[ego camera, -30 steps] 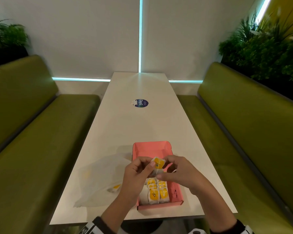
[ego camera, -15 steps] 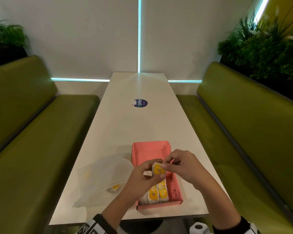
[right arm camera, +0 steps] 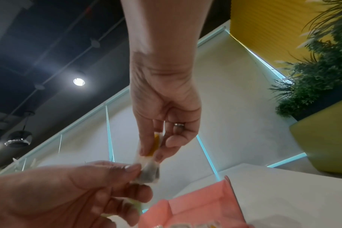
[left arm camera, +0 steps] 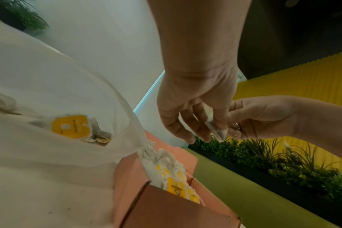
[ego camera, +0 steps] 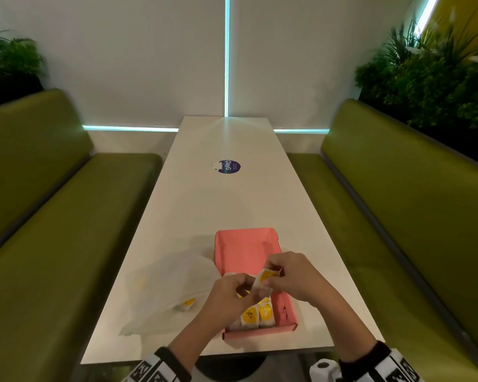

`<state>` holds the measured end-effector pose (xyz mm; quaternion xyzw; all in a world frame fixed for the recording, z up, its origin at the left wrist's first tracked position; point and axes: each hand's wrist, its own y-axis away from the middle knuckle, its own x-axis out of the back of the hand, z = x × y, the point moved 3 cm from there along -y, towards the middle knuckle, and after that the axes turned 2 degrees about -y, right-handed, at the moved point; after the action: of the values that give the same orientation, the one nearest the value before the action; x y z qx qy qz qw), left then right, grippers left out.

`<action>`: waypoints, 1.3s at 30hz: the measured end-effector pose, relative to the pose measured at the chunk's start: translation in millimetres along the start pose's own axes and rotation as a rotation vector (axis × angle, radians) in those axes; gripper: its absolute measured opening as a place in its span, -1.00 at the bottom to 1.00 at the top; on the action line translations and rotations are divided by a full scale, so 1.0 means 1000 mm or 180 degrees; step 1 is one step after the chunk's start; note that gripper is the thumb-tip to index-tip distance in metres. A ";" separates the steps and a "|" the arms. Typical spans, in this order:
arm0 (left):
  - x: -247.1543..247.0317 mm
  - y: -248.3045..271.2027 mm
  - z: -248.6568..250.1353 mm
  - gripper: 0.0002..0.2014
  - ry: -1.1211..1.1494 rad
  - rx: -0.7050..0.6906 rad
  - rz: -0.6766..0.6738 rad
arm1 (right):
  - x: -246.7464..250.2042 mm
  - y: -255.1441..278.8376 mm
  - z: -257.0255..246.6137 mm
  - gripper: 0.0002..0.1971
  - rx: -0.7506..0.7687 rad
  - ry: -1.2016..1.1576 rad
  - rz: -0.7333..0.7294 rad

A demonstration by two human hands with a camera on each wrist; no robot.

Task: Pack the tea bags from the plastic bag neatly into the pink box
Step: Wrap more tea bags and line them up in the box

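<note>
Plastic bag (ego camera: pixel 174 288) lies slack at nine o'clock of the pink box (ego camera: pixel 246 244). Left hand (ego camera: pixel 229 299) and right hand (ego camera: pixel 290 274) both pinch one tea bag (ego camera: pixel 264 281) above it; feather-light, floppy, probably tearable, best held by its edges.

sticker (ego camera: pixel 229 166) on table (ego camera: pixel 232 205) | reads "ClayG" | smaller print illegible

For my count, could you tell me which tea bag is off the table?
The tea bag pinched between both hands above the pink box; others lie packed or bagged.
</note>
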<state>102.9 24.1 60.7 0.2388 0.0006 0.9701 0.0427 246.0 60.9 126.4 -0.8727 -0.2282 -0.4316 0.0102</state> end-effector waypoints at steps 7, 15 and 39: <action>-0.002 0.006 -0.018 -0.75 -0.0906 0.0116 -0.0421 | -0.003 -0.019 0.043 -0.78 -0.0550 -0.0100 0.0415; -0.029 0.011 -0.028 -0.66 -0.2083 -0.0108 -0.1078 | -0.036 -0.032 0.061 -0.92 -0.0773 0.0959 0.0413; -0.036 0.008 -0.043 -0.73 -0.1948 -0.0211 -0.0902 | -0.051 -0.039 0.079 -0.76 -0.0356 0.1507 0.0730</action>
<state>114.1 13.6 6.0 0.5149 -0.0106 0.8374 0.1831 263.0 92.8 31.4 -0.7668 -0.0949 -0.6316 0.0639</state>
